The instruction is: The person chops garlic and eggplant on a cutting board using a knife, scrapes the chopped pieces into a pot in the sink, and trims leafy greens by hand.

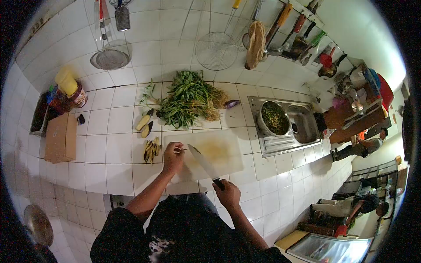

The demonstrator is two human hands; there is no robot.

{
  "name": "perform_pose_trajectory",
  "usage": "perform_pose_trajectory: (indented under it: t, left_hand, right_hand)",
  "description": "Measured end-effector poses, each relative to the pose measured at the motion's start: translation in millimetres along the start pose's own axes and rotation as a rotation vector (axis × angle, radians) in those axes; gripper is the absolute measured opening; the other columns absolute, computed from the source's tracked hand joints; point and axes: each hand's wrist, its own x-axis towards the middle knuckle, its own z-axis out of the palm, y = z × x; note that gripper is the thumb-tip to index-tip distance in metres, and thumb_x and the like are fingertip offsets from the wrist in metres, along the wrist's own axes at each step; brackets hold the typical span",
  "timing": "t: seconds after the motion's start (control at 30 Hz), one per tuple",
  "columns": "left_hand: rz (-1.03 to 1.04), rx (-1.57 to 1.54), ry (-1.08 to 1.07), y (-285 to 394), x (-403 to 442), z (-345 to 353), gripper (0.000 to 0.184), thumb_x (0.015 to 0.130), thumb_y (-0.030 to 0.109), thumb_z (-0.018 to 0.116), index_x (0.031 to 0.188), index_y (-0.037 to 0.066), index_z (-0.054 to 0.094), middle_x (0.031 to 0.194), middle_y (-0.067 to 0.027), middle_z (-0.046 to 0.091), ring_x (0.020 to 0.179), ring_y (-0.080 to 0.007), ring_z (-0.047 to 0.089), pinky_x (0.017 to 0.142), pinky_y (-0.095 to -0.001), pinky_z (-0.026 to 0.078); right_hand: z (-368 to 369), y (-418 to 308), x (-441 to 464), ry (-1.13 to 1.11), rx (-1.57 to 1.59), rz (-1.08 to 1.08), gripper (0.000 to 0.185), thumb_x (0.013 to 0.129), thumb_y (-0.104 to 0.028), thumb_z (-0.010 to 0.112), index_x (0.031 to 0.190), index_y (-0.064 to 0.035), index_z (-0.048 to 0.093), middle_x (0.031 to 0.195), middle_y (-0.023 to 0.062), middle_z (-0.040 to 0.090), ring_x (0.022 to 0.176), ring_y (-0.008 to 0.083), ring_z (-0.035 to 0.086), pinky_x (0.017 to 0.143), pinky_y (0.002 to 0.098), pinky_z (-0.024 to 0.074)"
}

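Strips cut, larger pieces still whole

Part of the cutting looks done: a small pile of cut strips, apparently eggplant, lies just left of the left grip. Larger portions seem left to cut: two pale-and-dark pieces lie beyond that grip and to its left, and a whole eggplant rests well beyond the right grip. The leafy greens beyond both grips look uncut, while the pot, ahead and right of the right grip, holds chopped greenery.

The left forearm reaches forward over the near edge of the desk; its grip is pinched at the board's left side, seemingly on a small sliver, too small to identify. The right forearm angles inward, its grip closed around the handle of the knife, whose blade slants over the board, tip near the left grip.
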Motion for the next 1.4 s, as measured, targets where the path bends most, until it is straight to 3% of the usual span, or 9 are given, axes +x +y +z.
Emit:
perform_pose_trajectory:
  t: [0.1,0.17,0.2,0.4,0.53,0.7,0.83,1.03,1.4]
  left_hand:
    - [0.071,0.156,-0.033,29,4,-13,0.025,0.077,0.015,0.074,0.101,0.012,0.068,0.112,-0.0062,0.060,0.103,-0.0223,0.059,0.081,-0.0399,0.050]
    - [0.507,0.509,-0.287,48,14,-13,0.032,0.075,0.027,0.076,0.105,0.016,0.070,0.113,-0.0032,0.061,0.109,-0.0219,0.055,0.093,-0.0435,0.042]
    - [0.471,0.531,-0.393,59,16,-10,0.036,0.072,0.033,0.078,0.104,0.019,0.072,0.112,0.0002,0.062,0.110,-0.0213,0.054,0.098,-0.0452,0.036]
    - [0.334,0.563,-0.644,53,31,24,0.020,0.073,0.033,0.078,0.088,0.019,0.078,0.091,0.0042,0.069,0.096,-0.0212,0.062,0.090,-0.0437,0.042]
    - [0.294,0.456,-0.494,44,26,41,0.014,0.076,0.030,0.077,0.083,0.018,0.078,0.083,0.0013,0.070,0.085,-0.0224,0.064,0.082,-0.0438,0.044]
    - [0.213,0.697,-0.305,38,14,59,0.016,0.076,0.031,0.077,0.085,0.019,0.078,0.082,-0.0028,0.072,0.073,-0.0221,0.065,0.070,-0.0401,0.051]
    - [0.175,0.620,-0.292,19,9,81,0.013,0.079,0.033,0.075,0.083,0.021,0.078,0.081,-0.0001,0.071,0.081,-0.0223,0.064,0.077,-0.0432,0.045]
    - [0.220,0.727,-0.194,16,-10,99,0.012,0.076,0.030,0.075,0.080,0.019,0.077,0.087,0.0016,0.071,0.087,-0.0223,0.063,0.080,-0.0458,0.044]
    - [0.136,0.707,-0.133,12,-16,103,0.012,0.072,0.021,0.075,0.083,0.017,0.077,0.091,0.0033,0.070,0.095,-0.0226,0.061,0.083,-0.0455,0.043]
  right_hand:
    - [-13,13,-5,0.043,0.022,-0.024,0.030,0.083,-0.043,0.071,0.087,-0.0130,0.070,0.080,0.0094,0.069,0.072,0.0315,0.067,0.064,0.0443,0.0520]
    - [-14,26,-7,0.021,-0.017,-0.017,0.030,0.082,-0.043,0.073,0.090,-0.0140,0.072,0.082,0.0083,0.069,0.073,0.0305,0.068,0.065,0.0428,0.0528]
    - [-19,29,-8,0.022,-0.016,-0.029,0.029,0.082,-0.042,0.073,0.091,-0.0141,0.072,0.083,0.0081,0.070,0.074,0.0303,0.068,0.065,0.0425,0.0532]
    - [-38,49,-4,0.035,0.040,-0.086,0.029,0.081,-0.042,0.073,0.092,-0.0145,0.073,0.085,0.0082,0.071,0.075,0.0305,0.069,0.066,0.0424,0.0540]
    - [-43,73,-3,-0.036,0.014,-0.125,0.031,0.081,-0.045,0.072,0.093,-0.0160,0.074,0.083,0.0089,0.071,0.075,0.0318,0.069,0.066,0.0435,0.0540]
    - [-47,123,-10,-0.140,-0.003,-0.003,0.039,0.085,-0.049,0.067,0.091,-0.0105,0.072,0.077,0.0150,0.068,0.074,0.0361,0.067,0.065,0.0447,0.0532]
    - [-40,142,-3,-0.182,0.180,0.138,0.041,0.092,-0.044,0.062,0.089,-0.0040,0.067,0.074,0.0193,0.066,0.073,0.0401,0.066,0.063,0.0467,0.0505]
    - [-24,120,13,-0.223,0.528,-0.040,0.040,0.100,-0.036,0.050,0.090,0.0023,0.057,0.075,0.0272,0.060,0.074,0.0467,0.061,0.065,0.0492,0.0463]
    - [-17,115,27,-0.378,0.334,-0.047,0.045,0.100,-0.040,0.047,0.090,0.0032,0.058,0.078,0.0296,0.062,0.080,0.0502,0.061,0.069,0.0535,0.0462]
